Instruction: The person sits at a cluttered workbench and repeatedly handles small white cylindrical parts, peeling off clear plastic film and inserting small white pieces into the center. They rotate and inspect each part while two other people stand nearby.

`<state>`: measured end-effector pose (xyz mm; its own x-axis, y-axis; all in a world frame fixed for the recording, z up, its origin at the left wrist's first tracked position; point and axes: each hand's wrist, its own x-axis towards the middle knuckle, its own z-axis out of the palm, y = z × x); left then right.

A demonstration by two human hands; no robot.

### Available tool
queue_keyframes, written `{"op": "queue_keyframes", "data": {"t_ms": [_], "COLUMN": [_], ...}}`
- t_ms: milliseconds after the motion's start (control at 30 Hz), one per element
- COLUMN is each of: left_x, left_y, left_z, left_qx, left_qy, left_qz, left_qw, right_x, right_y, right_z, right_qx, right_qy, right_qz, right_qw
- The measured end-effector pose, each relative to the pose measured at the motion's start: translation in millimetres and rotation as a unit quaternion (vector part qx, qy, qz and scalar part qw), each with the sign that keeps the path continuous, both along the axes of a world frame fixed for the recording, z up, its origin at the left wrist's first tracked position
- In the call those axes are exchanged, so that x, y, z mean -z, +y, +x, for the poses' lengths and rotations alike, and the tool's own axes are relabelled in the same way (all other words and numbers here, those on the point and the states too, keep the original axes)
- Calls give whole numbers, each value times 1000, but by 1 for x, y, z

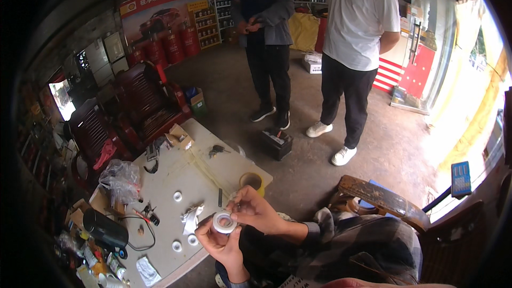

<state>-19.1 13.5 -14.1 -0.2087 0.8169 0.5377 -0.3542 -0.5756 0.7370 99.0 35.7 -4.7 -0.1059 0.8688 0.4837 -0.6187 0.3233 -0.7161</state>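
Note:
Over the near right edge of the table, my left hand (228,247) holds a small roll of white tape (218,228) between thumb and fingers. The roll's round hole faces up. My right hand (257,212) is closed at the roll's upper right rim, thumb and forefinger against it; whether a loose tape end is between them is too small to tell. More white tape rolls lie on the table, one (192,239) beside my left hand, another (177,246) left of it, a third (177,196) farther back. Crumpled white paper (192,218) lies just left of my hands.
On the pale table (176,178) are a wide yellowish tape roll (252,181), keys (217,150), a plastic bag (121,180) and a black cylinder (105,228) near a cable. Two people stand beyond, near a black battery (276,143) on the floor. Wooden chairs (144,101) stand behind the table.

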Motion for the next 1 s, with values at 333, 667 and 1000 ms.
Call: {"op": "queue_keyframes", "data": {"t_ms": [333, 667, 1000], "left_x": [-1, 0, 4], "left_y": [-1, -2, -1], "left_z": [0, -1, -3], "left_qx": [-5, -9, -8], "left_qy": [-5, -12, 0], "left_qz": [-1, -2, 7], "left_qw": [1000, 1000, 1000], "right_x": [3, 9, 9], "right_y": [1, 3, 3], "right_z": [-1, -2, -2], "right_qx": [3, 3, 0], "right_qy": [4, -12, -10], "right_qz": [-1, 4, -3], "right_qw": [1000, 1000, 1000]}}
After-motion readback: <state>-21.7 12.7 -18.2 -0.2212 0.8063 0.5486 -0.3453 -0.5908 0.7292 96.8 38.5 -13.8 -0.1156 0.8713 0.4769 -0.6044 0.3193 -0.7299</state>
